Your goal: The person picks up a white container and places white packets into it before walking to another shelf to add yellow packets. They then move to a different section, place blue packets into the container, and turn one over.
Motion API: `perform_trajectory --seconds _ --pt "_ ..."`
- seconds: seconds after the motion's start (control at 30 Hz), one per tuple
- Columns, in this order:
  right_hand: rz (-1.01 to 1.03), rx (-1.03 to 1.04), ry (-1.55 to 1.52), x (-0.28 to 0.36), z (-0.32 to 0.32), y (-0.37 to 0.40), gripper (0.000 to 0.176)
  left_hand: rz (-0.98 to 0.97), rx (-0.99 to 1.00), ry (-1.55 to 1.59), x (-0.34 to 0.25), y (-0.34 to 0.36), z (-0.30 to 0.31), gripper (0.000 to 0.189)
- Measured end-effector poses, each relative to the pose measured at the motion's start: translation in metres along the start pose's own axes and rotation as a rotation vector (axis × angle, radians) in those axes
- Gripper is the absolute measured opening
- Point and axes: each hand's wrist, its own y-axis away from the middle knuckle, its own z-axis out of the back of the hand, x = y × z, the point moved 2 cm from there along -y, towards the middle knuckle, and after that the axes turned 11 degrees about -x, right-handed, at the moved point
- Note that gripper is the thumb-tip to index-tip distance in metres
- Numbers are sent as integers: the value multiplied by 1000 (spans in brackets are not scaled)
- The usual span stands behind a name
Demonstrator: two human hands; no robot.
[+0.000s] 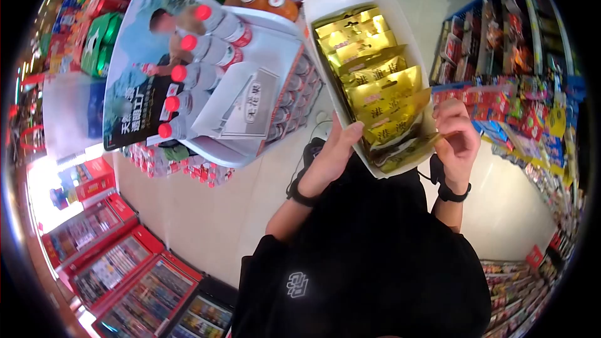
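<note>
My left hand grips the near left side of a long white cardboard box, its thumb over the rim. Shiny gold packets with dark printed characters stand in a row inside, leaning on each other. At the box's near right corner, my right hand has its thumb and fingers closed on the edge of a gold packet. That packet's lower part is hidden in the box. Dark bands circle both wrists.
Left of the box, a white display tray holds red-capped bottles and a white printed carton, with packed bottles below. Snack shelves line the right. Red-framed cabinets stand at lower left.
</note>
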Motion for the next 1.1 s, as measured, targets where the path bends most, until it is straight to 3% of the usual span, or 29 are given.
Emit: perform_trajectory --seconds 0.2,0.37,0.5,0.53,0.63,0.67,0.77,0.8,1.03,1.1 --pt "-13 0 -166 -19 -30 -18 15 -19 -10 -50 -19 -7 20 91" --pt "-71 33 -254 -35 -43 -44 17 -92 -45 -102 -26 -17 21 97" --pt "-83 78 -265 -64 -49 -67 34 -217 -146 -168 -42 -32 14 97" --pt "-111 87 -336 -68 -54 -72 62 -261 -204 -200 -46 -34 10 96" --pt "-210 86 -522 -90 -65 -87 92 -277 -286 -117 -46 -45 10 90" --pt "-333 114 -455 -101 -63 -92 118 -258 -293 -58 -43 -50 14 88" --pt "-443 389 -449 -110 -60 -110 114 -155 -345 105 -26 -67 26 84" --pt "-494 502 -348 -117 -54 -117 122 -169 -374 50 -19 -75 31 85" --pt "-311 701 -372 -162 -52 -146 127 -273 -584 -26 -20 -98 15 87" --pt "-255 759 -345 -160 -55 -159 121 -282 -623 -5 -15 -100 13 83"
